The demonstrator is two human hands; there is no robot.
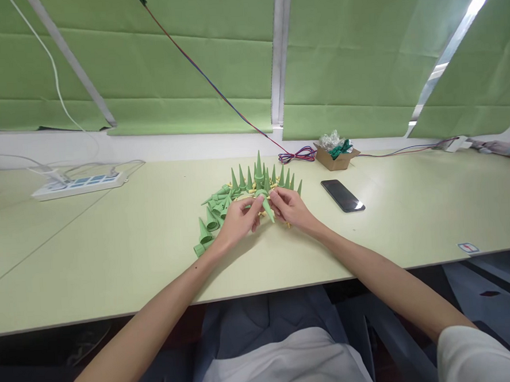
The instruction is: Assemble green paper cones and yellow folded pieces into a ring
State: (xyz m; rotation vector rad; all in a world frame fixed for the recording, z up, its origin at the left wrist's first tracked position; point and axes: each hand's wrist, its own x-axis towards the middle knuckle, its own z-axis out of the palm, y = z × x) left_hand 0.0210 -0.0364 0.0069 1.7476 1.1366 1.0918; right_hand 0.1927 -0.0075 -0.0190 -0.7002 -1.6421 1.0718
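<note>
Between my hands is a green plastic cone (268,208), its wide base up and its point tilted down toward me. My left hand (241,218) pinches it from the left, thumb and fingers closed near the base. From the right, my right hand (291,206) has its fingers closed at the cone's base; a small part in them cannot be made out. Behind the hands several green cones (259,170) stand upright in an arc, with small yellow pieces (288,224) among them. More loose cones (204,231) lie or stand to the left of my left hand.
A black phone (343,195) lies to the right on the table (155,249). Behind it are a small cardboard box (337,160) with crumpled plastic and a coiled red-blue cable (298,154). A white power strip (79,186) sits at far left.
</note>
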